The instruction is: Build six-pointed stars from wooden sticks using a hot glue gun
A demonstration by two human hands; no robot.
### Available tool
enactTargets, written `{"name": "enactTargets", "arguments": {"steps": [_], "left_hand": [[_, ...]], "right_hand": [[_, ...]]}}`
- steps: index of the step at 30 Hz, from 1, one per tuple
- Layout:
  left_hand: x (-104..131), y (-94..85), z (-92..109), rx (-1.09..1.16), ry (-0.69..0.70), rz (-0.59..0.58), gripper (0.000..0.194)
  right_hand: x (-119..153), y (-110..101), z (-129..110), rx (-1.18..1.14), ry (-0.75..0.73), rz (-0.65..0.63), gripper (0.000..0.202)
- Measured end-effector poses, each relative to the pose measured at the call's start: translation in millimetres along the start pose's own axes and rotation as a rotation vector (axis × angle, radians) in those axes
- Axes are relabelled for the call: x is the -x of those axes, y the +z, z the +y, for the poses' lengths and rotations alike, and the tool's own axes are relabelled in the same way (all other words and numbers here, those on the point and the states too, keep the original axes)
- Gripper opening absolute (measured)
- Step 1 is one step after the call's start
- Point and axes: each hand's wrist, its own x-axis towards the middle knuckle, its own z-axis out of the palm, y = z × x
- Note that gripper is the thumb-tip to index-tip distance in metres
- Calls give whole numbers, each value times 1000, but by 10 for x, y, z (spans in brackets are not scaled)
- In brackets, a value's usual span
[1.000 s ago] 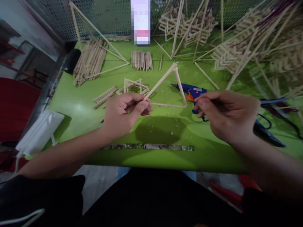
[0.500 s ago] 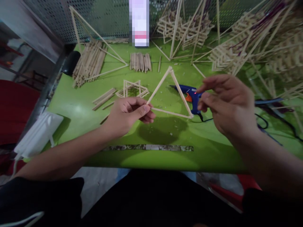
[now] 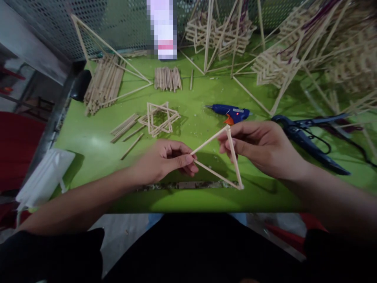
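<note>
My left hand (image 3: 167, 161) pinches one corner of a triangle of thin wooden sticks (image 3: 235, 157) above the green table (image 3: 88, 137). At the triangle's upper corner is my right hand (image 3: 256, 145), its thumb and fingers closed around the stick there. Behind the hands lies a blue glue gun (image 3: 229, 112) with an orange trigger, its nozzle pointing left. A star-shaped stick frame (image 3: 160, 118) rests left of the glue gun, with a few loose sticks (image 3: 125, 127) beside it.
Stick bundles (image 3: 104, 82) and short sticks (image 3: 167, 78) lie toward the back. Large dark scissors (image 3: 312, 145) lie at right. Woven stick pieces (image 3: 271, 65) crowd the back right. A white power strip (image 3: 45, 177) stands at left, and a patterned strip (image 3: 188, 185) lies near the front edge.
The triangle has moved toward the front edge and turned clockwise in my left hand. My right hand has come left and down and closed at its upper corner, uncovering the scissors.
</note>
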Motion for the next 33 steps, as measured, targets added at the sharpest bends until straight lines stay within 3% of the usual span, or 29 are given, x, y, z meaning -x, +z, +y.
{"name": "enactTargets", "arguments": {"steps": [5, 9, 14, 18, 21, 25, 28, 30, 33], "left_hand": [[-11, -23, 30, -14, 35, -15, 25], [-27, -19, 40, -10, 46, -2, 29], [-49, -32, -6, 19, 87, 70, 32], [-65, -44, -38, 48, 106, 189, 36], [-78, -49, -43, 58, 133, 259, 37], [-91, -65, -43, 53, 187, 347, 33], [-96, -83, -53, 37, 212, 378, 31], [-94, -93, -67, 14, 216, 385, 33], [-86, -95, -92, -31, 216, 390, 35]], "right_hand": [[-29, -68, 6, -35, -50, 64, 26], [-84, -132, 11, -22, -69, 229, 26], [-185, -378, 40, -71, -179, 496, 27], [-234, -573, -30, -84, -210, 580, 38], [-233, -533, -53, -56, -278, 569, 41], [-182, -285, 31, 33, -286, 462, 49], [-130, -135, 93, 126, -282, 340, 20], [-100, -94, 104, 162, -249, 229, 29], [-67, -83, 96, 240, -204, 125, 24]]}}
